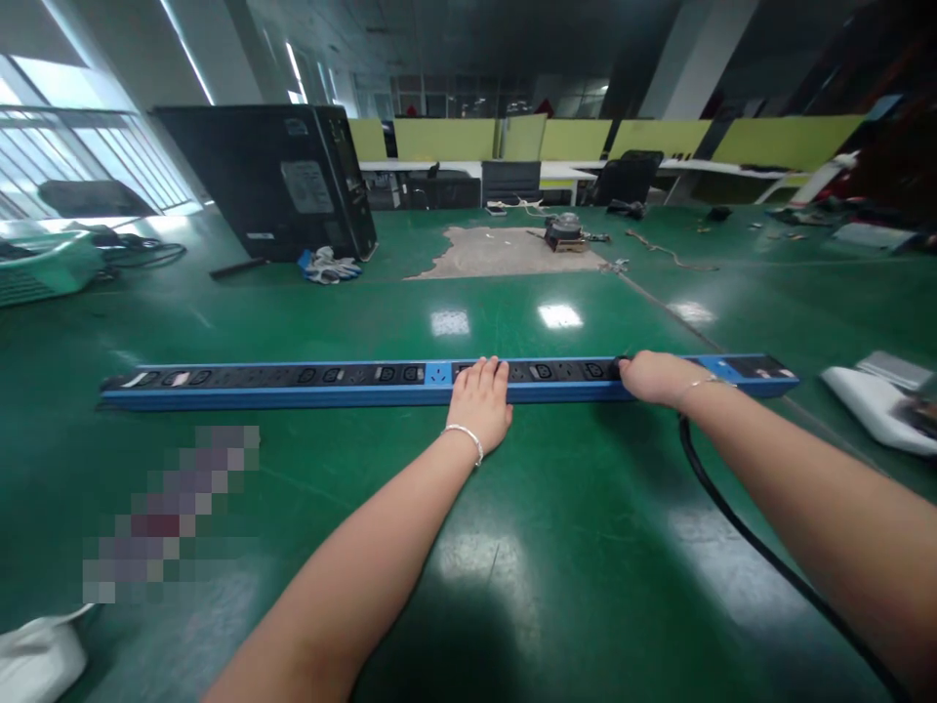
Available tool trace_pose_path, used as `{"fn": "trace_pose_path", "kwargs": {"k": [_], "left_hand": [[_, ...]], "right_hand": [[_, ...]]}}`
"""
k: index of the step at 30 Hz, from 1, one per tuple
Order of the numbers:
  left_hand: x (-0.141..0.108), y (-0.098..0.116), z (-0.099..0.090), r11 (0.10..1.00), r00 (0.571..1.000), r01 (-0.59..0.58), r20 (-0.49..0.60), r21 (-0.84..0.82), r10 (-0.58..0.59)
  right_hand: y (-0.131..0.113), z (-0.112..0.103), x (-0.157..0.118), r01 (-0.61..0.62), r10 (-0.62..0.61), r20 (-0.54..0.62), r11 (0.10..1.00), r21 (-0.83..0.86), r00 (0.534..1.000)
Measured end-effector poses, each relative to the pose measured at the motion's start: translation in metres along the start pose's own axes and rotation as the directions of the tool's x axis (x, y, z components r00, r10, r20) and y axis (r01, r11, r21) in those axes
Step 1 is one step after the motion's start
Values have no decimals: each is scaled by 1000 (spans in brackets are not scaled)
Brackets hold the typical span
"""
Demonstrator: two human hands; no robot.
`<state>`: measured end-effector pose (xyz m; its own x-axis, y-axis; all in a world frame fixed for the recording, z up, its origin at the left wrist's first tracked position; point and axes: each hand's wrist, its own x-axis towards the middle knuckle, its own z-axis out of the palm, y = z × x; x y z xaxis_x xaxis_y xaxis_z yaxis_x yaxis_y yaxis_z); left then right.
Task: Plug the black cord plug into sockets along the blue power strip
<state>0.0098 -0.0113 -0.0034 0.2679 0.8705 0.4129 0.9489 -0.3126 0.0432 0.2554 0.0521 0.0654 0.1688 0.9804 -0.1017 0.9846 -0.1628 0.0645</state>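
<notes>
A long blue and black power strip (366,394) with several sockets lies crosswise on the green surface. My left hand (483,395) rests palm down on its middle, fingers stretched over the top just right of a bright blue socket (438,374). Toward the strip's right end, my right hand (655,378) is closed on a black plug (621,362) held against the sockets. Most of the plug is hidden by the fingers, so I cannot tell how deep it sits. A thick black cable (721,503) emerges below my right wrist and runs to the lower right.
A black computer case (270,186) stands at the back left, with work gloves (329,266) before it. A green basket (51,266) is at far left. White objects lie at the right edge and lower left, near a blurred-out patch (172,513). A small device (563,232) sits farther back.
</notes>
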Motion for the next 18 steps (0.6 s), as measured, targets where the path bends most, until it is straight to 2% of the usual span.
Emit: {"fn": "trace_pose_path", "kwargs": {"k": [3, 8, 13, 18], "left_hand": [[0, 0, 0, 1000, 1000, -1, 1, -10, 1], [1, 1, 1, 1000, 1000, 5, -1, -29, -5], [1, 2, 1, 1000, 1000, 5, -26, -29, -5], [4, -1, -1, 998, 999, 39, -27, -48, -40]], "right_hand": [[0, 3, -3, -114, 114, -19, 993, -9, 993], [3, 5, -4, 16, -16, 22, 1000, -18, 1000], [1, 3, -6, -97, 97, 2, 995, -7, 995], [-1, 1, -13, -77, 76, 13, 997, 28, 997]]}}
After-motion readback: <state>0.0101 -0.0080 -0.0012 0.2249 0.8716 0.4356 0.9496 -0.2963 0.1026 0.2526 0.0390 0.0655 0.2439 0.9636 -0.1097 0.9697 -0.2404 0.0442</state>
